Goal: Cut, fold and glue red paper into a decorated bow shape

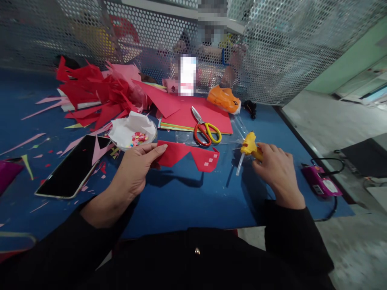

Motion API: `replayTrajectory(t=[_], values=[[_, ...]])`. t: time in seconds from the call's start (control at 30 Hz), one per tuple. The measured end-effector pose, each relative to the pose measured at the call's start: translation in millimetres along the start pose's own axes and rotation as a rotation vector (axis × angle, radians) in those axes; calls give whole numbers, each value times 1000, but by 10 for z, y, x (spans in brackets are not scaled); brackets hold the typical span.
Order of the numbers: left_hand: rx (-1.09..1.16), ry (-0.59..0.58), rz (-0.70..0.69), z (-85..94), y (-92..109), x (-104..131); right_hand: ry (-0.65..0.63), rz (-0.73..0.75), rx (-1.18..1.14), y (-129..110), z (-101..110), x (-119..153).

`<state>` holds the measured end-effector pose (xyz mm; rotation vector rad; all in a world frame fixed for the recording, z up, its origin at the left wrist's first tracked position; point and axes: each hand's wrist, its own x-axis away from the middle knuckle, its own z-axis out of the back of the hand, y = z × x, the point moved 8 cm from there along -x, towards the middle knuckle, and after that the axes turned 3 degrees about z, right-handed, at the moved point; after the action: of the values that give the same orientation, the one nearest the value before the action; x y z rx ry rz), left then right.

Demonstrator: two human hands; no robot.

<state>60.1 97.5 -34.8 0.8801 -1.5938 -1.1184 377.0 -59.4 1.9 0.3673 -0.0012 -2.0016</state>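
Note:
Between the thumb and fingers of my left hand [134,171] is one end of a red paper cutout shaped like glasses [178,154], held just above the blue table. Several pale squares mark its right lens, and its far right tip is folded up. My right hand [276,169] is closed round the handle of a yellow glue gun [249,145], with a clear glue stick jutting from its back toward me. Left of the cutout, a bowl lined with white paper [125,131] contains small coloured paper bits [139,139].
Scissors with red and yellow handles [207,131] lie across stacked coloured paper [193,114]. A phone [74,167] rests at left among scraps, below a heap of red and pink offcuts [102,90]. An orange bag [224,99] and purple power box [322,180] are rightward. Perforated metal panels [287,48] border the back.

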Motion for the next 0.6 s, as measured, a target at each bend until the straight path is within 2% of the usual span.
replayTrajectory(t=[0.13,0.3,0.47,0.6], values=[[-9,-23,-7,-23,8,10,27,37,24,-10,-45,-18],[-46,-34,-36,-24,23,3,113,7,-76,28,-21,-10],[-37,-45,-56,-32,24,-3,290,-55,-227,100,167,38],[-37,-38,-63,-26,32,5,479,-108,-400,145,329,193]])
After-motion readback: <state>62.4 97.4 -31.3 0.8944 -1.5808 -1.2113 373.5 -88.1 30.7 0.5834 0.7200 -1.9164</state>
